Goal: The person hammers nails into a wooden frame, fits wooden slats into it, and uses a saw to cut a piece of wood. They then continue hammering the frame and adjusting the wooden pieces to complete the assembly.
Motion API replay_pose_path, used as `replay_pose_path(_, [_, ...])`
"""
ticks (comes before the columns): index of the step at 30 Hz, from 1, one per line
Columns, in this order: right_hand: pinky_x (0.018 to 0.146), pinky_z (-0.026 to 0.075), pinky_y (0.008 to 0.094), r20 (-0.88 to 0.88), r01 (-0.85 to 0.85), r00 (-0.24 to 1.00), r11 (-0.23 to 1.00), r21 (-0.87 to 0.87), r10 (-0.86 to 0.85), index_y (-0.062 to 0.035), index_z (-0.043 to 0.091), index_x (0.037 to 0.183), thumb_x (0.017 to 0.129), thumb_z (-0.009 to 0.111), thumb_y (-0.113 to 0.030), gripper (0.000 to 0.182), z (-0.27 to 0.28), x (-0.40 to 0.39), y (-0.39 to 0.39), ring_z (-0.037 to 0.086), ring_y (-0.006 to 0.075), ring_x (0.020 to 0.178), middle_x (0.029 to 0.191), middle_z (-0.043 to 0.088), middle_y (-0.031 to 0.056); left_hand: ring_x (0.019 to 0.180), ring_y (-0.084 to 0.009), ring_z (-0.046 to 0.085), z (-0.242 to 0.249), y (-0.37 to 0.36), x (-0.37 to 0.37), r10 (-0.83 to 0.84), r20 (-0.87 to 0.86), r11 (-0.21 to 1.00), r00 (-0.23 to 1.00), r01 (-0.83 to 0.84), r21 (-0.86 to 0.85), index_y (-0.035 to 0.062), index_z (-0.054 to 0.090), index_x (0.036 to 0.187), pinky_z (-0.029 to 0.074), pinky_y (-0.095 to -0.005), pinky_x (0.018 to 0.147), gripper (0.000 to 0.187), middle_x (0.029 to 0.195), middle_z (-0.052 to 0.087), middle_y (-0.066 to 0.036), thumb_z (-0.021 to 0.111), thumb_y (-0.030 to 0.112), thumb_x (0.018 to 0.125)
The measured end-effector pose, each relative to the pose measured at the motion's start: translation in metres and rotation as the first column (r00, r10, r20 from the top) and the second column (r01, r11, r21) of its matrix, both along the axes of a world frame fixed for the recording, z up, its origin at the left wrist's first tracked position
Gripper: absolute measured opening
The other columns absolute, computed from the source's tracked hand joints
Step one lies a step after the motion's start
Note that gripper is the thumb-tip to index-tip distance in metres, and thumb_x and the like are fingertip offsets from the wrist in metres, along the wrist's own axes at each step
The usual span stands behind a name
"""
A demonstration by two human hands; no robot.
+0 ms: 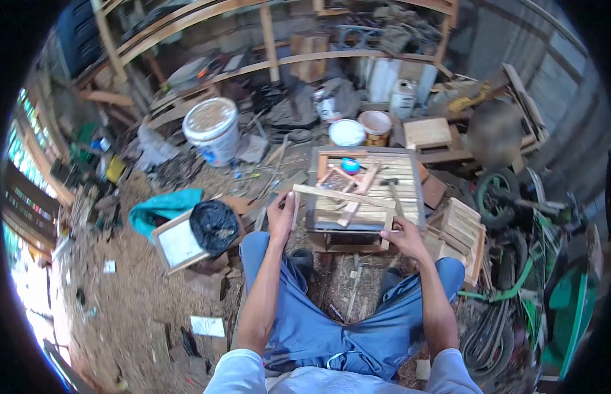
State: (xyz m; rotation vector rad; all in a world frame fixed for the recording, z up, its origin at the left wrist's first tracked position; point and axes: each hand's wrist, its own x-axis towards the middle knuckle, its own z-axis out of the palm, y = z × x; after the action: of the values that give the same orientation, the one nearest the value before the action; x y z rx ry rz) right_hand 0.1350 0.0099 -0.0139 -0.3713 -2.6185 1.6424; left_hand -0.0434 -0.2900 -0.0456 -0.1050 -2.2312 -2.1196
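A light wooden frame piece [345, 196], a long strip with a short leg at each end, is held up between my hands. My left hand [282, 213] grips its left leg, and my right hand [402, 235] grips the right leg near its lower end. Behind it stands a low slatted wooden table [407, 177]. On the slats lie a hammer [394, 190], crossed wooden pieces [361, 197] and a small blue round container [350, 165].
A white bucket [213, 134] stands at the back left. A teal cloth [144, 213], a black bag [215, 228] and a white-topped box [177, 246] lie left. To the right are a slatted crate [459, 230] and a green bicycle frame [519, 279].
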Motion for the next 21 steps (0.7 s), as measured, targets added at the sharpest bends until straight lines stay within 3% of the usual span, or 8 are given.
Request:
replay_pose_path(1, [0.064,0.052,0.0275,0.084,0.012,0.996,0.966,-0.259,0.010,0.0051,0.055,0.111,0.081,0.073,-0.017,0.042,0.023,-0.005,-0.024,0.063,0.0156,0.079,0.090,0.066,0.0122,0.081,-0.0111,0.059,0.011,-0.019,0.005,0.043,-0.044,0.999,0.998,-0.042,0.019,0.0007,0.066,0.111,0.046,-0.0254,0.072,0.035,0.090,0.067,-0.006,0.060,0.029,0.091])
replay_pose_path(4, [0.062,0.056,0.0277,0.153,0.051,0.988,0.865,-0.500,0.030,0.0046,0.048,0.118,0.082,0.072,-0.012,0.046,0.027,-0.029,-0.080,0.064,0.0177,0.079,0.093,0.064,0.0124,0.092,-0.0135,0.059,0.034,-0.066,0.008,0.159,-0.055,0.978,0.986,-0.150,0.143,0.0002,0.064,0.113,0.047,-0.0273,0.081,0.032,0.101,0.065,-0.007,0.059,0.024,0.093])
replay_pose_path(6, [0.058,0.058,0.0300,0.136,0.026,0.989,0.841,-0.540,0.057,-0.0007,0.020,0.141,0.081,0.072,-0.007,0.079,0.032,-0.043,-0.116,0.064,0.0193,0.077,0.094,0.063,0.0145,0.097,-0.0173,0.059,0.022,-0.096,-0.001,0.266,-0.059,0.937,0.962,-0.243,0.252,-0.0006,0.062,0.113,0.048,-0.0296,0.084,0.032,0.105,0.064,-0.009,0.058,0.024,0.093])
replay_pose_path(7, [0.058,0.057,0.0305,0.125,0.007,0.989,0.839,-0.545,0.073,-0.0047,0.018,0.143,0.081,0.073,-0.008,0.083,0.034,-0.052,-0.134,0.064,0.0195,0.077,0.096,0.062,0.0144,0.096,-0.0201,0.061,0.020,-0.111,-0.004,0.300,0.025,0.895,0.954,-0.290,0.340,-0.0005,0.059,0.112,0.050,-0.0324,0.086,0.031,0.106,0.061,-0.010,0.057,0.025,0.094])
replay_pose_path(10, [0.057,0.057,0.0309,0.136,-0.082,0.973,0.834,-0.546,0.185,-0.0087,0.014,0.147,0.080,0.073,-0.008,0.089,0.021,-0.088,-0.172,0.064,0.0199,0.082,0.097,0.062,0.0147,0.092,-0.0215,0.063,0.019,-0.144,-0.011,0.378,0.333,0.468,0.864,-0.488,0.736,0.0002,0.055,0.110,0.053,-0.0339,0.084,0.031,0.106,0.060,-0.013,0.055,0.027,0.095])
replay_pose_path(12, [0.065,0.056,0.0307,0.167,-0.122,0.958,0.858,-0.500,0.234,-0.0080,0.014,0.148,0.081,0.072,-0.006,0.089,0.020,-0.112,-0.202,0.063,0.0189,0.088,0.100,0.063,0.0162,0.093,-0.0198,0.060,0.029,-0.172,-0.009,0.492,0.293,0.626,0.820,-0.567,0.536,0.0035,0.056,0.107,0.052,-0.0342,0.079,0.029,0.103,0.060,-0.010,0.055,0.030,0.095])
replay_pose_path(15, [0.075,0.050,0.0302,-0.067,-0.211,0.977,0.867,-0.451,0.203,-0.0027,0.024,0.143,0.079,0.073,-0.008,0.080,-0.031,-0.167,-0.249,0.063,0.0190,0.087,0.097,0.065,0.0143,0.086,-0.0090,0.052,0.010,-0.249,-0.015,0.625,-0.024,0.778,0.780,-0.621,0.090,0.0032,0.063,0.102,0.043,-0.0253,0.072,0.028,0.093,0.061,-0.001,0.055,0.029,0.095])
replay_pose_path(21, [0.085,0.049,0.0344,-0.081,-0.430,0.903,0.886,-0.174,0.423,-0.0039,0.040,0.137,0.074,0.077,-0.011,0.073,-0.082,-0.258,-0.349,0.061,0.0232,0.102,0.111,0.063,0.0176,0.073,-0.0085,0.052,-0.054,-0.378,-0.001,0.598,-0.002,0.795,0.801,-0.594,-0.121,-0.0004,0.061,0.107,0.041,-0.0217,0.065,0.021,0.089,0.062,-0.004,0.054,0.015,0.095])
